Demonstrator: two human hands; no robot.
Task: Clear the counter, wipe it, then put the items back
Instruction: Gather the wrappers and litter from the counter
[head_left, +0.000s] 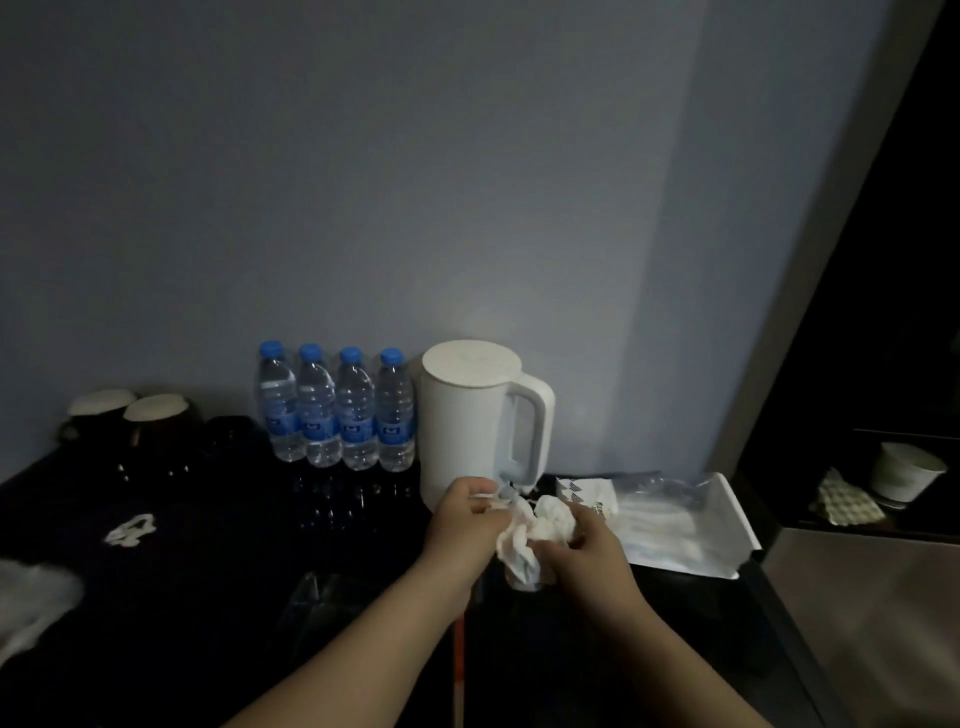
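We hold the crumpled white cloth (524, 535) over the dark bench (208, 571), with the kettle (478, 415) at its 12 o'clock and the water bottles (337, 410) at its 10. Our left hand (462, 514) pinches its top edge and our right hand (587, 545) curls round the bunch. It looks light, soft and limp, so we judge it best gripped as a wad.

On the counter (197, 597), four bottles (335, 410) stand in a row against the wall (363, 182). Cups (130, 415) stand to their left and the kettle (478, 421) just right. A tray (740, 517) lies right of the kettle, a cloth (524, 538) before it.
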